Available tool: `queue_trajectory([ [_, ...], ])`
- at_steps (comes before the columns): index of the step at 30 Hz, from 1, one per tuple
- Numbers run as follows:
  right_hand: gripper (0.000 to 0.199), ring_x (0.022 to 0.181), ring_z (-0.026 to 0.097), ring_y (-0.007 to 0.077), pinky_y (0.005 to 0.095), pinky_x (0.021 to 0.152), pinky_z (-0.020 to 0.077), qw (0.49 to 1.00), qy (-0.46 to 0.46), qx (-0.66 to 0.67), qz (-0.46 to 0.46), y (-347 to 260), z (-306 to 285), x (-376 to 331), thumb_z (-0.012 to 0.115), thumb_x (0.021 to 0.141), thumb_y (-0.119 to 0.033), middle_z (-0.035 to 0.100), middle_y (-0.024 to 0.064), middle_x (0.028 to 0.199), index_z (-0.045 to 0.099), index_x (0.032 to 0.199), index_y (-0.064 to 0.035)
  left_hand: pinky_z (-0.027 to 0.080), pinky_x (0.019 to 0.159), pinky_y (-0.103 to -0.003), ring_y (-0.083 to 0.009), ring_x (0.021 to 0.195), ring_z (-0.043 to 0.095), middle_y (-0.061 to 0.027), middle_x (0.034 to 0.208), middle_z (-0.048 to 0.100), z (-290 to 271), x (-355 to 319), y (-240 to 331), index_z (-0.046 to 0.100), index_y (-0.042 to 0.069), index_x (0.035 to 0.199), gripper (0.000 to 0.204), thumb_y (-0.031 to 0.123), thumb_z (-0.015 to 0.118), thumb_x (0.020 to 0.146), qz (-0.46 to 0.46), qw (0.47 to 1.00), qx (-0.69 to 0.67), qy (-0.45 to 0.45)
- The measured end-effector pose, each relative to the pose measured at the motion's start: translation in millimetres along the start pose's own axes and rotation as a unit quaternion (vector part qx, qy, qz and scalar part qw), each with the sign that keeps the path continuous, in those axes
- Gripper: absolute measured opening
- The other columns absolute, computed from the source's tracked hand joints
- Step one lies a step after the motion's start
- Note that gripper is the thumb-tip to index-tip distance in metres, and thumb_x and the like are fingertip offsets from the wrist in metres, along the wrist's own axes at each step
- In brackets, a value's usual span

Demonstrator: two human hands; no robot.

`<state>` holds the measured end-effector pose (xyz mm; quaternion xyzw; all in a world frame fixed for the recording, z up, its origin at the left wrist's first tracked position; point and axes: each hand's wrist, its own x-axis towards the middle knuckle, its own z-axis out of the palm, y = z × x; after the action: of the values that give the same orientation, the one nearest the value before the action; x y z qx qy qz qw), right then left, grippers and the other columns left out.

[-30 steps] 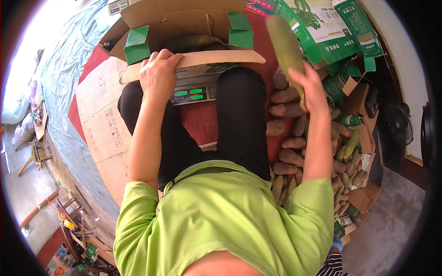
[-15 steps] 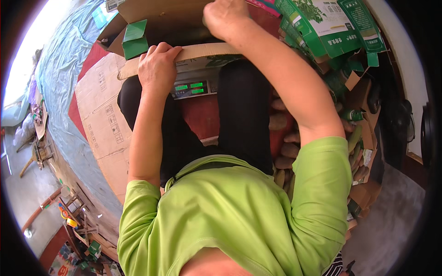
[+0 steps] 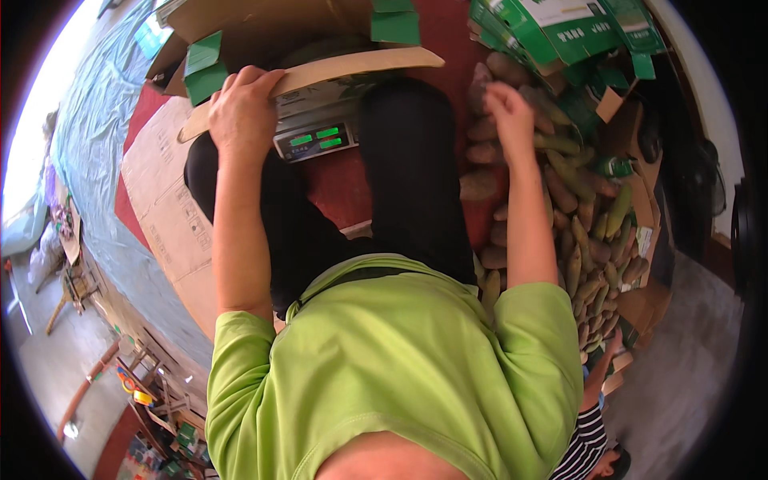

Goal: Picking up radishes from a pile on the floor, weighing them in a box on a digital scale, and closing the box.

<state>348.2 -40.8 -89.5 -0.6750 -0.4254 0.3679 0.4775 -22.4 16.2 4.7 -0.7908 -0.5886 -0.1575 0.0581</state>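
**Red floor (image 3: 336, 192) under an open carton (image 3: 264, 24) and a root heap**

A blue sheet (image 3: 112, 144) covers ground to the carton's left; green printed boxes (image 3: 572, 40) stand to its right. On the person's side of the carton shows a scale (image 3: 316, 141) with lit green readouts. Whether the carton rests on it is hidden.

The left hand (image 3: 244, 112) grips the carton's near flap (image 3: 360, 66), fingers over the edge. That board looks light and stiff, likely to crease if pressed mid-panel, so the edge seems the sound hold.

The right hand (image 3: 510, 116) is to the carton's right, above the heap, fingers curled; I cannot tell whether it holds or touches anything.

Reddish-brown roots (image 3: 485, 152) and long green roots (image 3: 618, 210) lie to the carton's right and nearer the person. They look firm and fairly heavy, dry rather than slippery; the longer ones could snap or bruise. Each is probably best held around its thick middle.
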Motion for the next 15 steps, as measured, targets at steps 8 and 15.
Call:
queue_trajectory([
  [8, 0.016, 0.065, 0.062, 0.0205, 0.0328, 0.059, 0.0509, 0.939, -0.119, -0.323, 0.010, 314.6, -67.1, -198.0, 0.062, 0.081, -0.019, 0.065, 0.0073, 0.077, 0.066, 0.092, -0.0095, 0.048, 0.078, -0.036, -0.0231, 0.094, 0.061, 0.0010, 0.096, 0.064, 10.5, 8.5, 5.1, 0.069, 0.022, 0.103, 0.037, 0.003, 0.055, 0.074, 0.021, 0.999, -0.028, -0.022],
  [15, 0.022, 0.082, 0.062, 0.0389, 0.0443, 0.077, 0.0497, 0.891, -0.226, -0.261, 0.296, 252.1, -9.1, -252.7, 0.061, 0.072, -0.027, 0.064, 0.0201, 0.083, 0.067, 0.076, -0.0063, 0.048, 0.078, -0.036, -0.0234, 0.094, 0.061, -0.0002, 0.100, 0.063, 3.5, 1.6, -9.0, 0.068, 0.020, 0.107, 0.037, 0.002, 0.054, 0.078, 0.004, 0.999, -0.003, -0.048],
])
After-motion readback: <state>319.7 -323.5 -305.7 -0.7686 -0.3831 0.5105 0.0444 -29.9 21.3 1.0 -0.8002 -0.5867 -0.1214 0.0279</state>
